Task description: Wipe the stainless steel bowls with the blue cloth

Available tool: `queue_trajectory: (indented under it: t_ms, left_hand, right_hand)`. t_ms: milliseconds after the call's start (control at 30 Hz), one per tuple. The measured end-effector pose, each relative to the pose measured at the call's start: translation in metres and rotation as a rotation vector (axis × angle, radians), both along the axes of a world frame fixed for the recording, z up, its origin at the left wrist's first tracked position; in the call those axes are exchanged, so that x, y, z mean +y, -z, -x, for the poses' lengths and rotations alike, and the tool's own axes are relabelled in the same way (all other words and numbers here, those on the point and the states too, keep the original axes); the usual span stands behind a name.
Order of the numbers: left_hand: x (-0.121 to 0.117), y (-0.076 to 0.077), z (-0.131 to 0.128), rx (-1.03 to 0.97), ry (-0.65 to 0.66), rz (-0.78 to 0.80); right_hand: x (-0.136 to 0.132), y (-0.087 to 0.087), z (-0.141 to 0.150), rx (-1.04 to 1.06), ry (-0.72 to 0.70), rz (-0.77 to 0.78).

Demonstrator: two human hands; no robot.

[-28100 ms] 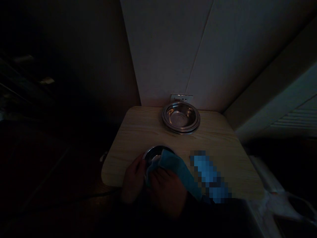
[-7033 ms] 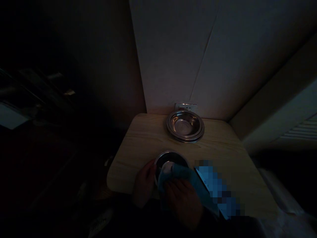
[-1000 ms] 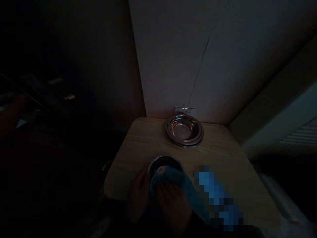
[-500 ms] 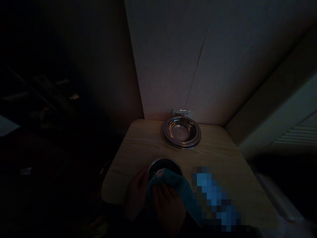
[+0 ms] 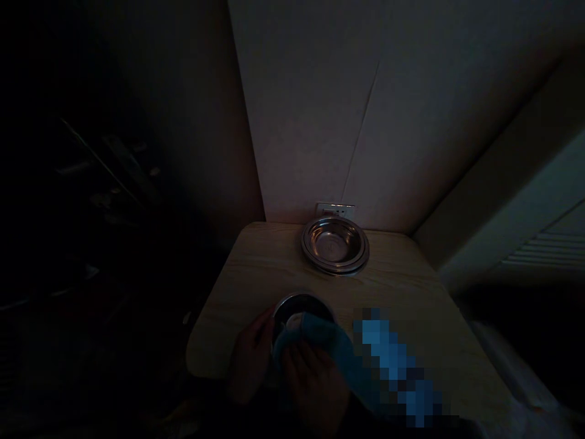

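Note:
A metal bowl (image 5: pixel 315 302) stands near the front of the wooden table, its dark inside partly covered. At its left side my left hand (image 5: pixel 250 356) is closed on the rim, thumb near the edge. A blue-green cloth (image 5: pixel 350 360) lies over the near part of the bowl and trails off to the right. My right hand (image 5: pixel 315 378) presses on the cloth with fingers together, bunching it against the bowl. A pale patch shows at the cloth's upper edge; the dim light hides what it is.
Several nested metal dishes (image 5: pixel 334 244) sit at the back of the table (image 5: pixel 256 262), below a wall socket (image 5: pixel 336 210). On the right lies a blue pixelated object (image 5: pixel 393 360). Dark, unclear clutter is on the left; a pale panel stands at right.
My right hand has shifted slightly right and down with the cloth, and more of the pale patch shows. My left hand stays at the bowl's left side.

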State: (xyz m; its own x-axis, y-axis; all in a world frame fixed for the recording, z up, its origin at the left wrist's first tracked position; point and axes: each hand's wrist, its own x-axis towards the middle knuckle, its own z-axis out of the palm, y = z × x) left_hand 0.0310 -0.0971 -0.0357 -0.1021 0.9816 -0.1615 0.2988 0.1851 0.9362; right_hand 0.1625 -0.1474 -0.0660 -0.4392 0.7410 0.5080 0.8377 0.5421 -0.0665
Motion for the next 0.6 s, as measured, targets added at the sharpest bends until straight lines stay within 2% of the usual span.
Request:
queue_trajectory:
  t_ms: [133,233,367,500,600]
  left_hand:
    - [0.001,-0.003,0.002,0.015,0.005,0.017]
    - [0.001,-0.005,0.005,0.0,0.045,0.011]
    - [0.005,-0.004,0.006,-0.009,0.079,0.009]
    - [0.007,-0.005,0.001,0.005,0.038,0.021]
    - [-0.001,-0.007,0.0,-0.005,-0.003,0.051]
  right_hand:
    - [0.0,0.002,0.011,0.033,0.068,-0.034]
    - [0.0,-0.003,0.001,0.073,0.007,-0.057]
    - [-0.001,-0.01,-0.019,0.049,-0.113,-0.006]
    - [-0.001,-0.01,-0.018,0.058,-0.055,-0.032]
    - [-0.001,-0.007,-0.009,0.06,-0.025,-0.077]
